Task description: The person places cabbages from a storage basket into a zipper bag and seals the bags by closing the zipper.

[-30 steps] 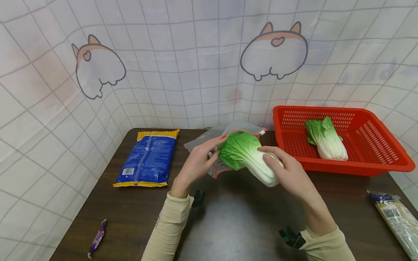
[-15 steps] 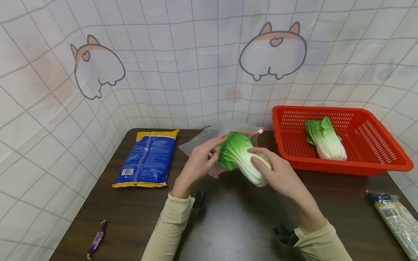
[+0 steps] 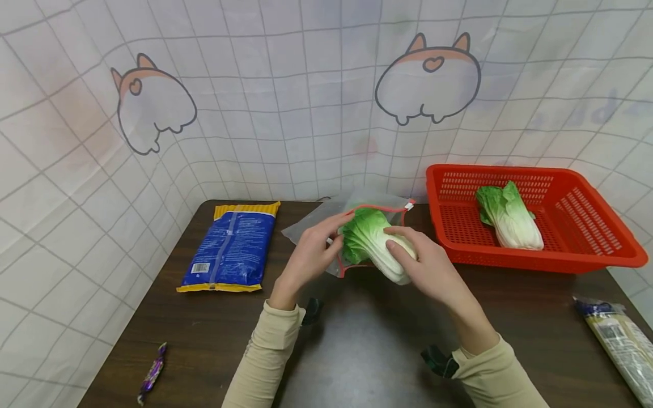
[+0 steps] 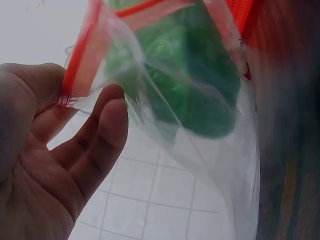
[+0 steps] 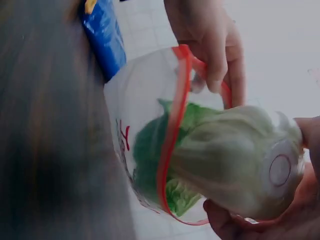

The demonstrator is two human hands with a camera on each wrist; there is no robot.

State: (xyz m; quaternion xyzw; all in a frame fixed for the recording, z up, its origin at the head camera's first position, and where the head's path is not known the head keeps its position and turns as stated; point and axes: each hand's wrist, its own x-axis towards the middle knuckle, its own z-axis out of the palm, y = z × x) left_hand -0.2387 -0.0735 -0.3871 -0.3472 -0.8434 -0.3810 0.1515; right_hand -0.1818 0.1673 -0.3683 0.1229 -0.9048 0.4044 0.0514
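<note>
My right hand [image 3: 433,266] grips the white stem end of a Chinese cabbage [image 3: 380,243] with thumb and fingers. The cabbage's green leafy end is inside the mouth of a clear zip bag [image 5: 145,80] with a red zip edge; the pale stem stays outside. At the bag's left corner, my left hand [image 3: 312,252] pinches the red edge between thumb and finger. In the left wrist view, the leaves show green through the plastic beyond the left hand [image 4: 55,145]. A white slider sits at the bag's right end.
A red basket [image 3: 541,263] at the right holds another Chinese cabbage [image 3: 512,221]. A blue and yellow packet [image 3: 232,249] lies at the left, a purple-wrapped candy [image 3: 152,374] at front left. Near the right edge lies a clear packet with pale contents [image 3: 617,345].
My right hand has moved left with the cabbage, bringing its leafy end into the bag's mouth. My left hand stays nearly where it was on the bag's edge.
</note>
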